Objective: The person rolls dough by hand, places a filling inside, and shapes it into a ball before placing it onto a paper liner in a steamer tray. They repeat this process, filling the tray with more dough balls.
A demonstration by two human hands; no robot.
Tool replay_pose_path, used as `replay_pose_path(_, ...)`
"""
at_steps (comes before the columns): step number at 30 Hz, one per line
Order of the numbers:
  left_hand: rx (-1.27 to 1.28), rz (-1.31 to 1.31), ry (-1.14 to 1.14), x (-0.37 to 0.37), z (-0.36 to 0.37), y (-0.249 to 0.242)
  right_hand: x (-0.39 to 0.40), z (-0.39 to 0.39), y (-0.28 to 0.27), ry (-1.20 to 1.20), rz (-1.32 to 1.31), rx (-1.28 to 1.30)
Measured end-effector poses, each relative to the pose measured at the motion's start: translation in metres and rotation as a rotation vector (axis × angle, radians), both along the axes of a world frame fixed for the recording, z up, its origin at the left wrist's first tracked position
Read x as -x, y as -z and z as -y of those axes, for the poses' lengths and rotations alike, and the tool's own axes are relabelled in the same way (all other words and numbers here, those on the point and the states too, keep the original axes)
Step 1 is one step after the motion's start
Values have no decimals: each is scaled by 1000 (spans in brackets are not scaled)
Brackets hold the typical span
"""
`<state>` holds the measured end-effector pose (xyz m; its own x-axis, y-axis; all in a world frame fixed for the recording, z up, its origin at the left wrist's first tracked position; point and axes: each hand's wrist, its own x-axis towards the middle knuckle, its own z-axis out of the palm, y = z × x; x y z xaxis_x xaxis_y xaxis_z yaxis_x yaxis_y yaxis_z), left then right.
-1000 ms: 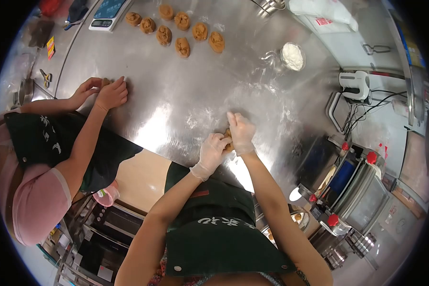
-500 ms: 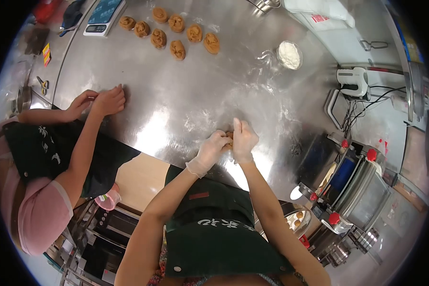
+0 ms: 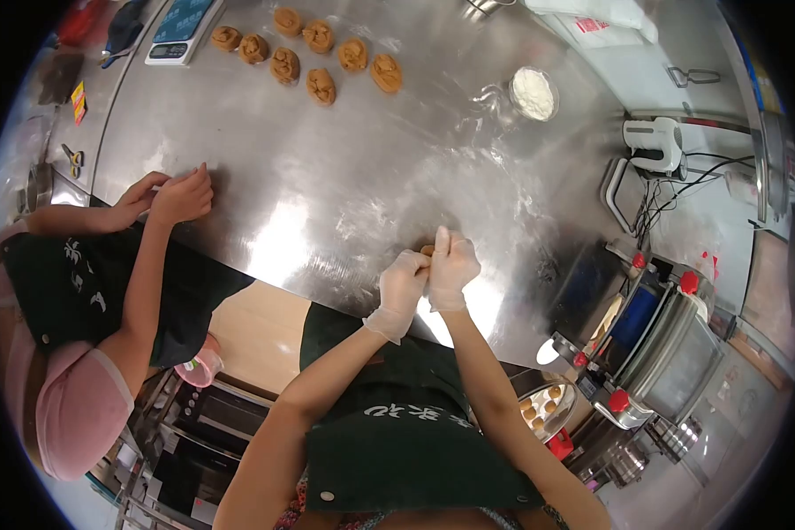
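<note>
In clear gloves, my left hand (image 3: 401, 287) and my right hand (image 3: 453, 263) meet near the front edge of the steel table (image 3: 327, 168). Both are closed around a small piece of brown dough (image 3: 427, 251), most of which the fingers hide. Only its far side shows between them. Toward the back of the table lie several brown dough lumps (image 3: 319, 87) with creased, folded tops. A bowl of white flour (image 3: 533, 94) stands at the back right, and flour dust streaks the steel between it and my hands.
At left, a co-worker's hands (image 3: 182, 194) are over the table edge. A digital scale (image 3: 170, 53) sits at the back left, with scissors (image 3: 74, 161) below it. On the right are a white hand mixer (image 3: 654, 146) with cables and a roller machine (image 3: 654, 327). A tray of round pieces (image 3: 546, 405) shows below.
My left hand has turned more upright and come closer to my right, covering more of the dough. The co-worker's hands have shifted slightly left. The whole view has moved a little.
</note>
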<state>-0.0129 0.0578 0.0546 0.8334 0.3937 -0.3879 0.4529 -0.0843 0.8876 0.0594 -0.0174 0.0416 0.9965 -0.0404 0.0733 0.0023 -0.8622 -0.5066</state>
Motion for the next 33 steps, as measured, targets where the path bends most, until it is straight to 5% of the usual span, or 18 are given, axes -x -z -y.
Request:
replay_pose_path(4,-27,23,-29,3,-3,12,-14,9,19,-147,323,79)
replay_pose_path(6,-4,-38,-159,-10,-4,15,-9,11,15,-130,233,111)
replay_pose_path(10,-406,229,268,-11,-8,10,-4,15,1,116,-123,-148)
replay_pose_path(12,-542,336,461,7,-2,15,7,19,9,21,3,-45)
replay_pose_path(15,-626,474,413,22,-2,28,7,21,22,-105,106,79)
replay_pose_path(20,-241,195,362,3,-19,45,2,25,24,-132,62,-77)
replay_pose_path(23,-427,106,292,-34,-10,0,2,37,22,250,-257,-469)
replay_pose_path(24,-403,-46,532,-48,-15,-16,0,42,12,288,-355,-488)
replay_pose_path(27,-407,-15,761,-60,-14,-5,-6,41,-5,318,-493,-543)
replay_pose_path(30,-652,55,1123,-43,-14,-10,9,34,1,224,-303,-344)
replay_pose_path(33,-491,470,819,-3,-27,3,27,26,18,43,39,-14)
